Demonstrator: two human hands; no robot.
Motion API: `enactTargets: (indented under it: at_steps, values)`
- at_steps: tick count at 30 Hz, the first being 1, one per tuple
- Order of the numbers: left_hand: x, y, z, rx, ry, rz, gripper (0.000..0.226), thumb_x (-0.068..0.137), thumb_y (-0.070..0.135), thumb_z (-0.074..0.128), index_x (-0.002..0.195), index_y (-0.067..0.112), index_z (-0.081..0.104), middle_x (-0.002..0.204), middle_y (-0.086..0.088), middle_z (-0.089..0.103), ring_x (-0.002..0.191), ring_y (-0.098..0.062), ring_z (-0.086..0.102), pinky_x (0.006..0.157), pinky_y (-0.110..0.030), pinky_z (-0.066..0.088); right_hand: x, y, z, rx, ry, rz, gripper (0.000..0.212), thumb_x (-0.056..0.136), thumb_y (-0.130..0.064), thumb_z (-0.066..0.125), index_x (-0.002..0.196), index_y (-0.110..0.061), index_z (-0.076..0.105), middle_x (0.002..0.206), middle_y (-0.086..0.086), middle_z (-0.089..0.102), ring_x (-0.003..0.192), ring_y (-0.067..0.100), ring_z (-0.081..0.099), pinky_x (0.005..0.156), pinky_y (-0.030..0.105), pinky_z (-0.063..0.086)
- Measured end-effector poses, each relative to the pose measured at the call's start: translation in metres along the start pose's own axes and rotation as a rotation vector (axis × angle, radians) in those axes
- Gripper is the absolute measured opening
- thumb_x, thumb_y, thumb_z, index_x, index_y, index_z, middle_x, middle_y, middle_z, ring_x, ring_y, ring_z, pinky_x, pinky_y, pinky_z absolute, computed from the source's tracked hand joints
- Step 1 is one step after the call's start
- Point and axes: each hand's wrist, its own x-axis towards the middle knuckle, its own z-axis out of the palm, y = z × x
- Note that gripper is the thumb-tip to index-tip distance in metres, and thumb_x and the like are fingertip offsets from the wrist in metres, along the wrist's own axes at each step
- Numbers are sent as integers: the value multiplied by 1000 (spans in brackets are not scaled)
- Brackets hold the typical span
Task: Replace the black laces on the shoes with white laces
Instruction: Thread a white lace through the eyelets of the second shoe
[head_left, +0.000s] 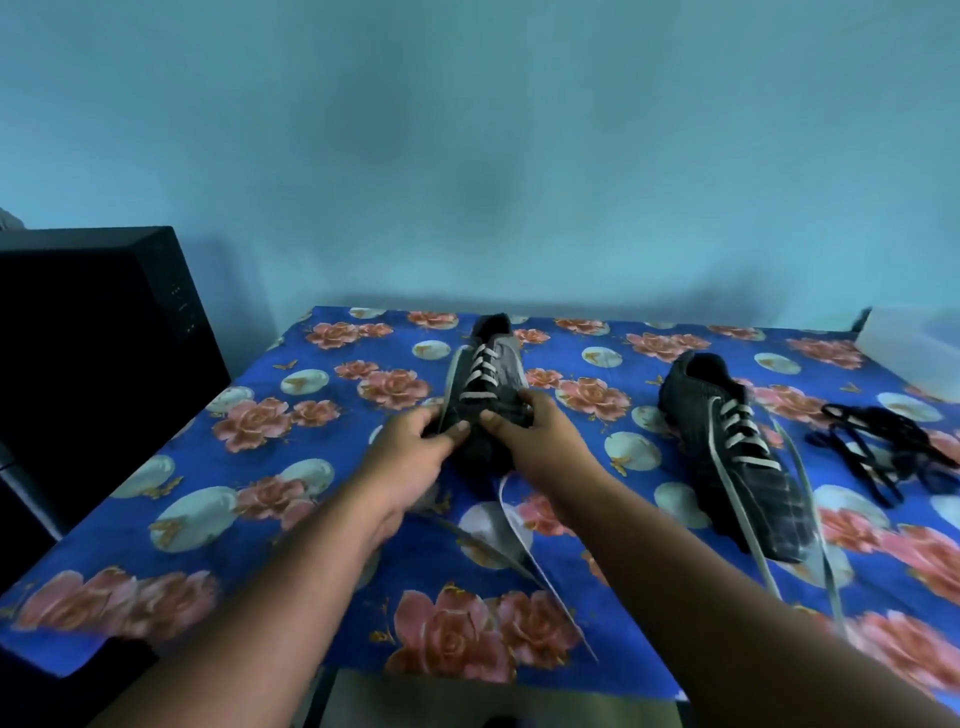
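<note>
Left hand (415, 447): fingers pinching the near end of the held shoe (488, 395), beside a white lace (480, 371).
Right hand (530, 426): curled round the same shoe's other side, thumb on top.
Held shoe: dark, white-laced, toe pointing away, mid-table.
Second shoe (737, 457): right of it, white lace ends trailing.
Black laces (878, 447): loose heap at far right.
Table (322, 519): blue cloth with pink roses.
Writing: none legible on either shoe.
Black box (98, 332): at left.

Two shoes: one (491, 384) at centre, one (737, 457) to the right. One pile of black laces (883, 447). Two hands, left (415, 452) and right (535, 441); one table (260, 519).
</note>
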Motion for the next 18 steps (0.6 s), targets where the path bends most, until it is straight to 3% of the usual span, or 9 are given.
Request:
enactTargets:
  at_steps: [4, 9, 13, 18]
  values:
    - [-26, 6, 52, -14, -121, 18, 16, 100, 14, 64, 108, 25, 72, 106, 1, 78, 102, -17, 74, 94, -37, 58, -35, 19, -51, -67, 100, 8, 36, 89, -35, 76, 116, -27, 52, 112, 3, 69, 98, 23, 71, 85, 47, 61]
    - [-46, 15, 102, 9, -205, 9, 13, 102, 15, 61, 110, 18, 71, 103, -7, 78, 90, -18, 74, 82, -33, 59, -59, 24, -106, -271, 150, 30, 48, 92, -38, 72, 131, -16, 53, 117, 7, 67, 104, 26, 66, 91, 44, 57]
    - [-52, 18, 121, 100, -237, -5, 13, 100, 20, 65, 110, 24, 72, 106, 0, 78, 102, -20, 74, 98, -46, 56, -69, 28, -125, -427, 130, 28, 39, 94, -41, 67, 121, -15, 57, 110, 8, 68, 99, 28, 66, 87, 46, 58]
    - [-59, 19, 136, 233, -227, 8, 22, 101, 24, 64, 121, 18, 69, 108, -1, 76, 100, -18, 72, 95, -45, 57, -78, 30, -137, -634, 154, -5, 37, 98, -43, 61, 120, -13, 60, 114, 11, 62, 98, 27, 62, 82, 34, 51]
